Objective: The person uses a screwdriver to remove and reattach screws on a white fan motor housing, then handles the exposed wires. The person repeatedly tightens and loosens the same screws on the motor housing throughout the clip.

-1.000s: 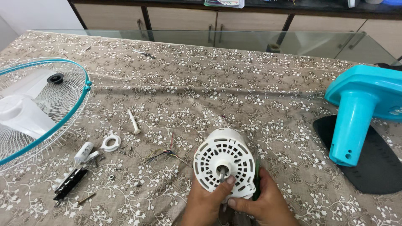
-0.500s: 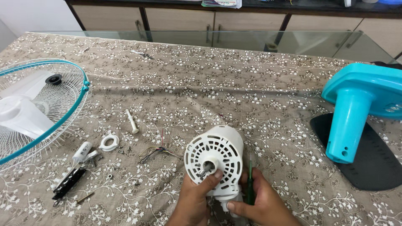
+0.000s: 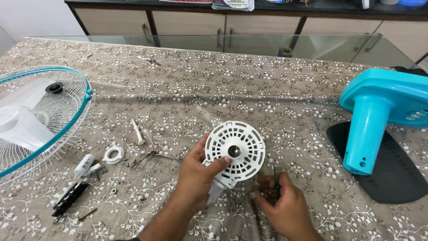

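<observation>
Head view: right hand (image 3: 285,205) has released the motor housing (image 3: 235,154).

left hand (image 3: 196,176): fingers curled, thumb up, gripping | right hand (image 3: 285,205): near right, fingertips pinched, palm down

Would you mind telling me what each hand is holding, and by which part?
The left hand grips the white vented fan motor cover by its left rim. The right hand pinches a small dark tool; which part cannot be told.
</observation>
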